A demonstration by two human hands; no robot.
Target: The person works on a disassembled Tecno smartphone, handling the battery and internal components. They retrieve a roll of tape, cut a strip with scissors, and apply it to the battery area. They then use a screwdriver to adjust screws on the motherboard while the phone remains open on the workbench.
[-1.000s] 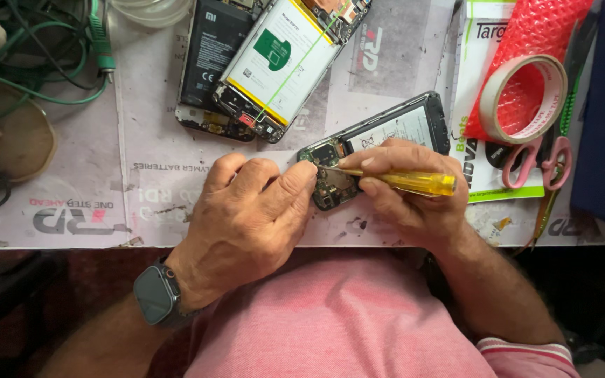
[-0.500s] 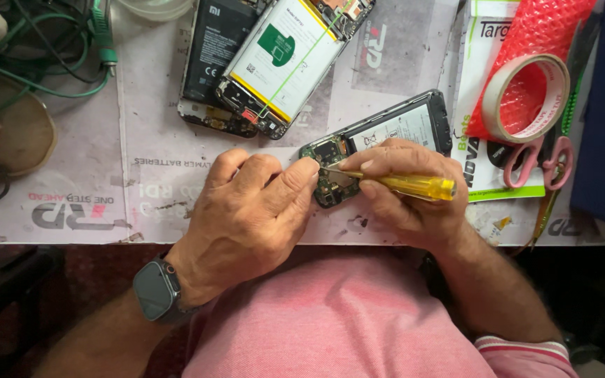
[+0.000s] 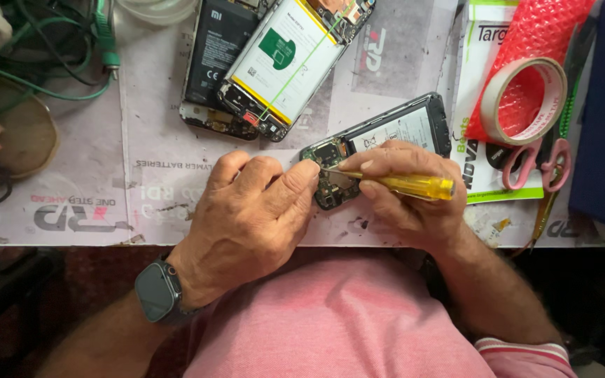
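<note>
1. We see an opened phone (image 3: 393, 136) lying back-up on the paper-covered bench (image 3: 162, 189), its circuit board bare at the near end.
2. Our right hand (image 3: 404, 192), just over the phone's near end, pinches a yellow-handled screwdriver (image 3: 414, 185), tip on the board.
3. Our left hand (image 3: 253, 217), left of the phone, has its fingers curled, fingertips (image 3: 306, 175) pressing the phone's corner; a dark watch (image 3: 157, 290) sits on the wrist.
4. Beyond the phone, two more opened phones (image 3: 274, 59) lie overlapping.
5. Right of the phone lie a tape roll (image 3: 523, 101) on red bubble wrap (image 3: 533, 42) and pink-handled scissors (image 3: 537, 164).
6. Far left of the phone, green cables (image 3: 43, 70) trail.
</note>
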